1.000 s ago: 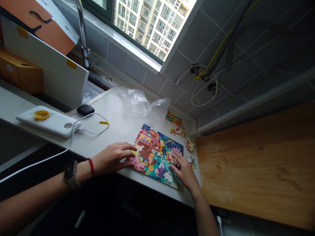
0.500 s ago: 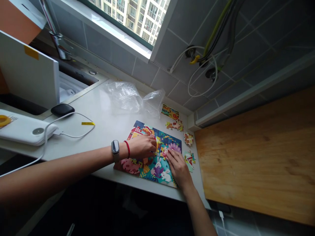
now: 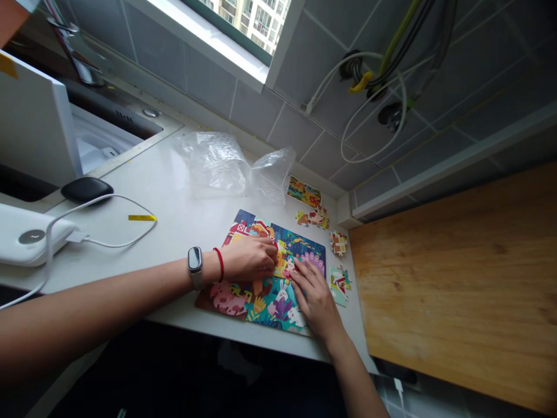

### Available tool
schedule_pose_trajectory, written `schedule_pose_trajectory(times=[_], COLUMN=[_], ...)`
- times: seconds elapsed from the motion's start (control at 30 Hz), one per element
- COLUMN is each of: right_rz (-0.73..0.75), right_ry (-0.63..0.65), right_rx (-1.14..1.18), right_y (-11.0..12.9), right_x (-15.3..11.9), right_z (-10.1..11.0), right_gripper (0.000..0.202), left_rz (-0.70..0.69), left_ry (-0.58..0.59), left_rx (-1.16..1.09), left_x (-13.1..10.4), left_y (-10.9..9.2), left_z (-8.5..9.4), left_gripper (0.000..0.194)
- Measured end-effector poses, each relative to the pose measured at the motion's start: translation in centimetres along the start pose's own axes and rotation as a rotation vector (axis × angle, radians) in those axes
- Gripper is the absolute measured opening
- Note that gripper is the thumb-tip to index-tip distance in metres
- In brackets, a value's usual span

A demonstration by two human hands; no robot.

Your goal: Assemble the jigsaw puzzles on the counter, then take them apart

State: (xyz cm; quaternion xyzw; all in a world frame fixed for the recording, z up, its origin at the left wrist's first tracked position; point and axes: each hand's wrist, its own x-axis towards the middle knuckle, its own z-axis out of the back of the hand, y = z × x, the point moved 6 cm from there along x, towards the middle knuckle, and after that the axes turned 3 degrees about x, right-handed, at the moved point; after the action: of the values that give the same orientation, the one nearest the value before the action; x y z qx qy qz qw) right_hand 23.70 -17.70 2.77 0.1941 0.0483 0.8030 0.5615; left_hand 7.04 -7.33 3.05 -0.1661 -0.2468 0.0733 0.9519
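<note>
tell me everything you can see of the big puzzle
The puzzle lies flat on the white counter, roughly rectangular and seemingly of printed card. Its picture shows a pink pig, white rabbits and a red barn. The left hand covers part of its middle, the right hand part of its right side; both appear to touch it.

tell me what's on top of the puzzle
On the puzzle are the left hand, near its middle, and the right hand, at its right side. What they cover cannot be seen.

The puzzle [image 3: 279, 295] looks smooth, the wrap [image 3: 213, 164] crinkled glossy plastic, the panel [image 3: 452, 278] grained wood.
</note>
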Motion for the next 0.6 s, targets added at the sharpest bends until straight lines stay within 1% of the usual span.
schedule_pose_trajectory(times=[0.13, 0.23, 0.33, 0.43, 0.5, 0.6], right_rz=[-0.006, -0.038, -0.066, -0.078, -0.075, -0.068], right_ry=[0.102, 0.127, 0.137, 0.133, 0.124, 0.096], right_rx=[-0.004, -0.008, 0.004, 0.004, 0.005, 0.009], right_y=[1.3, 1.6, 1.5, 1.4, 1.4, 1.5], right_x=[-0.2, -0.8, -1.2, -1.2, -1.1, -1.0], right_z=[-1.3, -2.2, -2.6, -2.5, -2.4, -2.3], right_gripper=[0.052, 0.058, 0.062, 0.061, 0.060, 0.058], left_rz=[0.004, 0.006, 0.006, 0.056, 0.139, 0.266], left_ry=[-0.004, 0.005, -0.008, -0.091, -0.164, -0.215], left_rx=[-0.047, -0.099, -0.169, -0.131, -0.054, -0.043], left_x=[-0.2, -0.3, -0.4, -0.5, -0.7, -1.2], left_y=[0.2, 0.3, 0.8, 2.6, 4.4, 7.1], left_z=[0.2, 0.3, 0.7, 2.0, 3.0, 3.9], left_gripper=[0.011, 0.006, 0.010, 0.017, 0.020, 0.024])
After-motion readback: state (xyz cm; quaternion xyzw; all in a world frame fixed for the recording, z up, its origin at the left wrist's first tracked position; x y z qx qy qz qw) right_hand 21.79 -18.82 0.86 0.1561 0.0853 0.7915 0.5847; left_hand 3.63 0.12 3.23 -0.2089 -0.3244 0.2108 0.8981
